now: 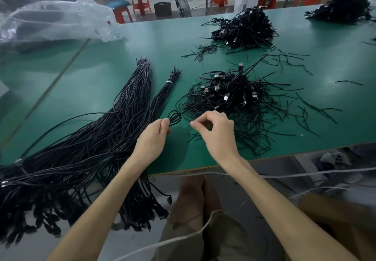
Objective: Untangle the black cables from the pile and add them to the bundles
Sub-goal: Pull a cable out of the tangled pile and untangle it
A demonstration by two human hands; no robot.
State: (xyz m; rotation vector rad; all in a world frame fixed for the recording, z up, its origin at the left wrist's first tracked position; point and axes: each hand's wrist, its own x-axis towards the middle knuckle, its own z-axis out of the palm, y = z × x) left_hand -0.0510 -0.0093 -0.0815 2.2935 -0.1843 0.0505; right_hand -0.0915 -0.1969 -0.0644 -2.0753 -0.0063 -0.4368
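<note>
- Black cable (174,117), wound in small loops, is pinched between the thumb and fingers of the left hand (156,133). One strand runs from the loops up and right into the heap.
- Just beside it the right hand (216,131) hovers with fingers curled and thumb and forefinger tips close together. Whether they nip anything cannot be told.
- Both hands are above the near edge of the green surface (97,71).
- Just beyond the right hand lies the pile (234,98) of tangled black cables with USB plugs (216,88). Short black ties (317,108) are scattered around it.
- Left of the hands lie two tied lots, each with a white band (168,82) near its far end. The thin bundle (160,96) is closest and the thick bundle (138,90) is beside it. Their near ends hang over the surface edge.
- Further back sit a second pile (244,29) and, at the far right corner, a third pile (343,8).
- At far left lies a clear plastic bag (55,20).
- Red stools (140,0) stand on the floor beyond.
</note>
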